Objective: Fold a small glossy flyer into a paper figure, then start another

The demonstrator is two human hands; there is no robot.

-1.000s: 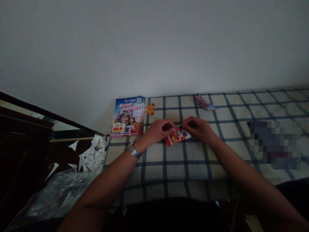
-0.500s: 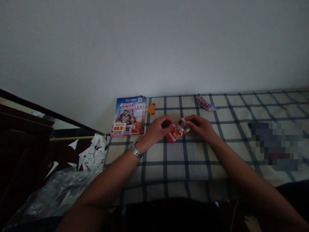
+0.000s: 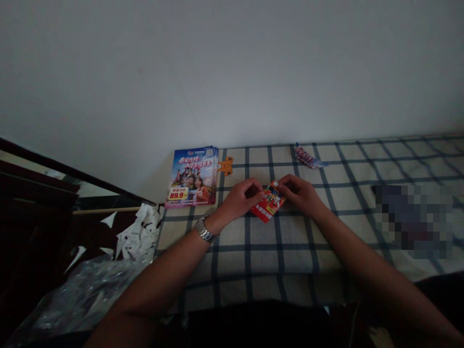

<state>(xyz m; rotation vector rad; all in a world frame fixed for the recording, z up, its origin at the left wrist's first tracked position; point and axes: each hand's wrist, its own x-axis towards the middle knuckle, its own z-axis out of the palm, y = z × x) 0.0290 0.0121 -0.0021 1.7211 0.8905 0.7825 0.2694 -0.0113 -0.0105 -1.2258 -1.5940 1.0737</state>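
Observation:
A small red printed paper piece (image 3: 268,205), with pictures and white lettering, is held just over the checked cloth; I cannot tell if it is folded. My left hand (image 3: 243,195), below a metal wristwatch (image 3: 206,229), pinches its left edge between thumb and forefinger. At the upper right corner my right hand (image 3: 299,192) pinches it too. Left of my hands lies a stack of flyers (image 3: 192,176), blue and pink with a price of 89.9 on the top one. A flat orange bear-shaped piece (image 3: 225,166) lies against the stack's right side.
The blue-and-white checked cloth (image 3: 232,261) reaches back to a pale wall (image 3: 232,72). A crumpled or folded printed paper (image 3: 306,157) lies behind my right hand. Far right is a pixelated dark object (image 3: 409,217). Torn white paper (image 3: 139,234) and clear plastic (image 3: 90,285) lie lower left.
The red paper piece has turned slightly in my fingers and sits a little lower. Both hands keep their pinch, with small finger shifts. The view has moved slightly.

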